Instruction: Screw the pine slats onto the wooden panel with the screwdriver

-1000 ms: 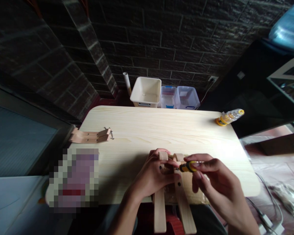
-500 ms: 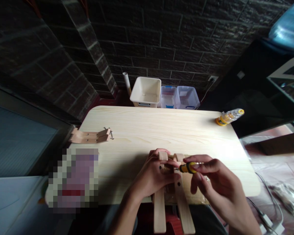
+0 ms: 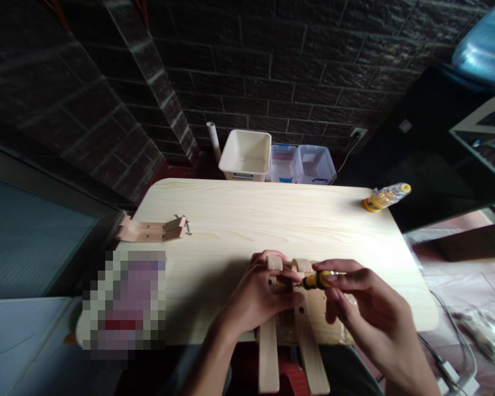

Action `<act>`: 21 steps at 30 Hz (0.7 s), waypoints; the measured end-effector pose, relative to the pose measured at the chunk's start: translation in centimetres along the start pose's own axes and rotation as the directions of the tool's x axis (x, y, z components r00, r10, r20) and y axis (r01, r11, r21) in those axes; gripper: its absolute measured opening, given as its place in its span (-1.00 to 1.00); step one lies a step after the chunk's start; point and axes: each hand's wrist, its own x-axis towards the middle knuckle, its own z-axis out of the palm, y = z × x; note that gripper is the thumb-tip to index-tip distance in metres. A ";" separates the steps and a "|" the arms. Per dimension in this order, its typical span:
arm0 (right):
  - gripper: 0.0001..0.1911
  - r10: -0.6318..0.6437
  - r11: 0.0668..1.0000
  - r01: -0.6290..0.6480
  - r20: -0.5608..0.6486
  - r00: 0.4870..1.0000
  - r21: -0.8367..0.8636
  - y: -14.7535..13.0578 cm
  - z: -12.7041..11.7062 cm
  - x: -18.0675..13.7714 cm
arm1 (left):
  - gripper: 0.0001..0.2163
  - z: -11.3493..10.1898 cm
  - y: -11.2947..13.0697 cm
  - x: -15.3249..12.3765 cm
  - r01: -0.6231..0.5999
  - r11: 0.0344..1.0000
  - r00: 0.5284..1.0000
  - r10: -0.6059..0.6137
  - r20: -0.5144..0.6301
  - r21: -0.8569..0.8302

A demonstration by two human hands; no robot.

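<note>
Near the table's front edge, two curved wooden strips (image 3: 309,346) lie side by side over a brown cardboard piece (image 3: 328,322), their lower ends jutting past the edge. My left hand (image 3: 259,291) is closed around the left strip, with fingers reaching across to the right one. A yellow-and-black screwdriver (image 3: 319,279) is pinched in my right hand (image 3: 367,297) and lies nearly level. Its tip meets a screw (image 3: 297,285) at the right strip, close to my left fingertips. Dark holes show in both strips.
On the table (image 3: 239,214), more curved wooden pieces (image 3: 152,228) lie at the left beside several loose screws (image 3: 187,224). A clear bottle-shaped container with a yellow base (image 3: 385,197) stands back right. Beyond the table are a cream bin (image 3: 245,154) and two clear plastic boxes (image 3: 315,164).
My right hand's fingers have shifted slightly on the screwdriver handle, and the hand sits a little further right. My left hand and the wooden strips have stayed in place.
</note>
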 end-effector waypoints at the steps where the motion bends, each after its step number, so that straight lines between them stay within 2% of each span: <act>1: -0.80 -0.005 1.000 0.005 -0.003 1.000 0.004 0.1 0.0 0.0 | -0.75 0.0 -0.1 0.0 -0.006 1.000 1.000 0.006 -0.002 -0.010; 6: -0.84 -0.037 0.999 0.036 -0.031 0.999 -0.039 0.0 0.0 0.2 | -0.75 0.2 -0.1 -0.1 0.002 1.000 1.000 -0.002 -0.018 -0.019; 15: -0.86 -0.017 1.000 0.016 -0.052 0.998 -0.026 -0.1 0.0 0.3 | -0.76 0.0 0.1 -0.1 0.007 1.000 1.000 -0.007 0.008 -0.013; 21: -0.87 -0.020 0.999 0.019 -0.027 0.999 -0.029 -0.1 0.0 0.2 | -0.75 0.0 0.2 -0.1 0.021 1.000 1.000 -0.020 0.011 -0.021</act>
